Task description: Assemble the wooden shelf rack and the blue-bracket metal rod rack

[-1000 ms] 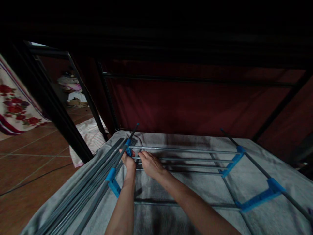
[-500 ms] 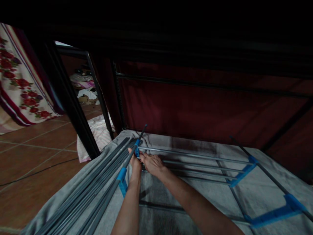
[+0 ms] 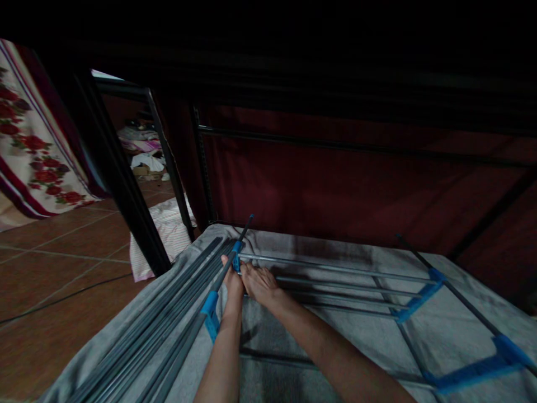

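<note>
A grey metal rack frame with blue plastic brackets lies on the grey cloth. Its near-left pole (image 3: pixel 224 270) slants up from the front and carries a far blue bracket (image 3: pixel 236 256) and a nearer blue bracket (image 3: pixel 210 313). My left hand (image 3: pixel 233 282) is closed around the pole and the far bracket, its thumb on the left side. Right beside it my right hand (image 3: pixel 260 284) grips a thin crossbar at that bracket, its fingertips partly hidden. Parallel crossbars (image 3: pixel 335 266) run right to a blue bracket (image 3: pixel 419 296) on the other pole.
Several loose grey tubes (image 3: pixel 155 319) lie left of the frame on the cloth (image 3: pixel 356 341). A large blue bracket (image 3: pixel 478 372) is at the lower right. A black post (image 3: pixel 126 184) rises on the left, and a dark red panel (image 3: pixel 335 190) stands behind.
My right hand's fingers have shifted slightly and look more curled at the bracket. The left hand keeps its hold. The view has moved a little.
</note>
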Demonstrator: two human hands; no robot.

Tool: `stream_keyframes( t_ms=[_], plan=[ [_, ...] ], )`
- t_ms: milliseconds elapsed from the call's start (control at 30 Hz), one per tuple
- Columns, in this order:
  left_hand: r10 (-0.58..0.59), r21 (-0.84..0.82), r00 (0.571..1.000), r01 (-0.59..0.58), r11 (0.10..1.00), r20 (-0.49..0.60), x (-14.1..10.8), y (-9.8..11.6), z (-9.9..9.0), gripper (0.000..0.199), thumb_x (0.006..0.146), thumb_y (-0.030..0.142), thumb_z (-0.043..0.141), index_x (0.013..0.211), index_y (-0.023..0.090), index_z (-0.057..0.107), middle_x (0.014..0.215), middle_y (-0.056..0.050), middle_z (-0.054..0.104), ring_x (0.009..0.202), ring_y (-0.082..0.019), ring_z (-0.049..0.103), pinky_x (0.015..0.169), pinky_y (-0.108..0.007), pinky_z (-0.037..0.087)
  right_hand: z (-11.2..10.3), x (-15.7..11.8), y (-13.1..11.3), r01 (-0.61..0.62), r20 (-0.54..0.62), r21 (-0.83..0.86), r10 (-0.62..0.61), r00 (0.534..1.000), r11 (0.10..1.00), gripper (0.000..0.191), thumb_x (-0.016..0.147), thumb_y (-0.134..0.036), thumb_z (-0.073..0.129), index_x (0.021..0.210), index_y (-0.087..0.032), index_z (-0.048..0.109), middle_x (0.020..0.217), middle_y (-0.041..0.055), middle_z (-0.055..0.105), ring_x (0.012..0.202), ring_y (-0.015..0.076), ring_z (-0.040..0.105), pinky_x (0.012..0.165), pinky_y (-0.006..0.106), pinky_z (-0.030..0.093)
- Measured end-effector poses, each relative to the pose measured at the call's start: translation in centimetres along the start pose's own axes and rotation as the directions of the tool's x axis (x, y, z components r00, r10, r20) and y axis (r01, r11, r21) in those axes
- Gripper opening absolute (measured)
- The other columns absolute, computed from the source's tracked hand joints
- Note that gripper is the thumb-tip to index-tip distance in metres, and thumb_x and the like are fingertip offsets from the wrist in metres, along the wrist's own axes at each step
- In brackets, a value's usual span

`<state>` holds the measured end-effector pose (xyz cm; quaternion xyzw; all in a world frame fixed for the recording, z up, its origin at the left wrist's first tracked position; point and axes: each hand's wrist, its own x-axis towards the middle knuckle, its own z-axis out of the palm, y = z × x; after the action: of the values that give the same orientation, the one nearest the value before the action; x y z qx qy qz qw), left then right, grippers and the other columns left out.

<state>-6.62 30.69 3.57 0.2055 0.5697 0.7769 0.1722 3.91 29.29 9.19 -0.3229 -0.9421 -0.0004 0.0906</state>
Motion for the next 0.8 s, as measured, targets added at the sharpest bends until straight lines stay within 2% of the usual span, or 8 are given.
stream_keyframes(
  t_ms=[167,333,467,533,600,667,800],
  plan=[
    [-0.073,-0.104,0.997,0.070,0.992,-0.029,0.2,0.0,0.4,0.034,0.086,0.048,0.049,0.074,0.016,0.055,0.070,-0.002,0.056,0.062,-0.012,0.049,0.066,-0.028,0.049,-0.2,0.1,-0.1,0.026,-0.005,0.007,-0.026,1.000,1.000,0.036,0.097,-0.014,0.026,0.121,-0.018,0.053,0.120,0.0094,0.066,0.101,0.0204,0.066,0.087,0.036,0.051],
    [-0.145,-0.158,0.989,0.142,0.977,-0.013,0.2,0.2,0.5,0.036,0.082,0.050,0.053,0.067,0.018,0.051,0.060,0.002,0.049,0.051,-0.009,0.043,0.052,-0.024,0.044,-0.8,-0.1,0.2,0.034,0.013,0.019,-0.035,0.999,0.999,0.036,0.097,-0.016,0.025,0.115,-0.018,0.057,0.114,0.0089,0.068,0.095,0.0219,0.067,0.080,0.037,0.052],
    [-0.182,-0.165,0.983,0.184,0.969,0.025,0.0,0.6,0.2,0.044,0.082,0.058,0.047,0.065,0.018,0.052,0.057,0.002,0.049,0.046,-0.009,0.039,0.043,-0.023,0.036,-0.7,-0.6,1.2,0.051,0.063,0.029,-0.053,0.997,0.998,0.039,0.096,-0.016,0.030,0.127,-0.026,0.051,0.113,0.0048,0.069,0.095,0.0201,0.067,0.082,0.035,0.051],
    [-0.183,-0.158,0.982,0.187,0.969,0.041,-0.1,0.7,0.1,0.046,0.082,0.060,0.046,0.065,0.017,0.053,0.058,0.002,0.050,0.046,-0.009,0.040,0.043,-0.023,0.036,-0.4,-0.8,1.5,0.050,0.082,0.027,-0.052,0.995,0.998,0.046,0.094,-0.015,0.032,0.136,-0.030,0.043,0.113,0.0050,0.068,0.094,0.0198,0.067,0.082,0.035,0.051],
    [-0.178,-0.142,0.983,0.183,0.973,0.045,-0.2,0.8,0.1,0.047,0.081,0.061,0.047,0.065,0.017,0.054,0.057,0.002,0.050,0.048,-0.010,0.042,0.045,-0.023,0.037,0.0,-0.7,1.6,0.035,0.081,0.028,-0.037,0.996,0.999,0.047,0.094,-0.016,0.034,0.140,-0.027,0.040,0.113,0.0075,0.068,0.092,0.0215,0.067,0.080,0.037,0.051],
    [-0.172,-0.125,0.984,0.176,0.977,0.040,-0.3,0.7,0.1,0.048,0.080,0.062,0.048,0.066,0.017,0.055,0.057,0.001,0.050,0.049,-0.011,0.043,0.046,-0.024,0.038,0.0,-0.6,1.5,0.021,0.066,0.055,-0.025,0.998,0.998,0.043,0.095,-0.021,0.035,0.138,-0.024,0.042,0.114,0.0085,0.068,0.093,0.0232,0.067,0.081,0.038,0.052],
    [-0.159,-0.109,0.987,0.160,0.981,0.016,-0.4,0.7,0.2,0.048,0.081,0.062,0.046,0.068,0.017,0.055,0.059,0.002,0.051,0.052,-0.011,0.043,0.050,-0.025,0.040,-0.9,-0.2,1.4,0.000,-0.007,0.131,0.001,1.000,0.991,0.040,0.098,-0.029,0.031,0.135,-0.026,0.046,0.120,0.0069,0.065,0.101,0.0233,0.064,0.086,0.039,0.051]
  ],
)
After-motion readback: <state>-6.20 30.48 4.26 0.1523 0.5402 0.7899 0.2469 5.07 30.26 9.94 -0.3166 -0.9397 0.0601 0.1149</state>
